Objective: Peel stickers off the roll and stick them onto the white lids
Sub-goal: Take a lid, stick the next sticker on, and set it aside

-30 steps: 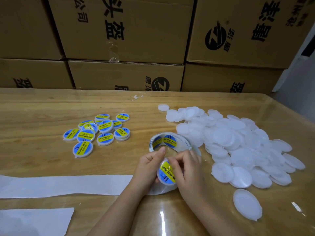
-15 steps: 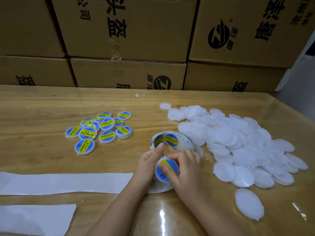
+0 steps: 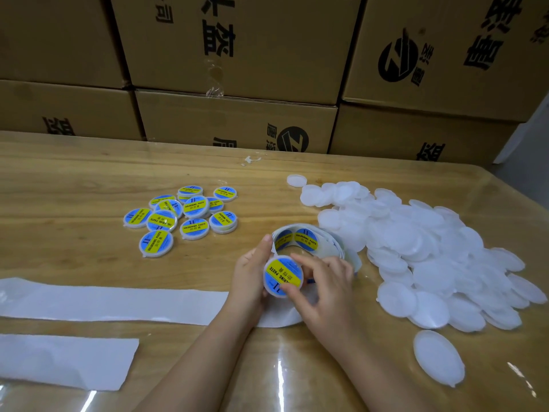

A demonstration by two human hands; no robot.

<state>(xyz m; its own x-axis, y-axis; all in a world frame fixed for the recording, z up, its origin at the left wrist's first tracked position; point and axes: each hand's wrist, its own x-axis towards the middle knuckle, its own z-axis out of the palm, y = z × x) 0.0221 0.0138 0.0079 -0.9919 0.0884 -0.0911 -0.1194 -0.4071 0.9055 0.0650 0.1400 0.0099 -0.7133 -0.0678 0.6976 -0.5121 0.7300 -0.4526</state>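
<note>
While left grip holds it, white lid, blue-yellow sticker

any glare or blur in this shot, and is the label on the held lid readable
Head view: glare streaks on the glossy table near the bottom edge; wide-angle bending tilts the cardboard boxes; the white lid pile looks washed out, edges merging; the held lid is sharp, PASTE readable.

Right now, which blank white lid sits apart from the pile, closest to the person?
The lone white lid at the near right, by itself on the table. The rest overlap in the pile; one stray lid lies at its far end.
</note>
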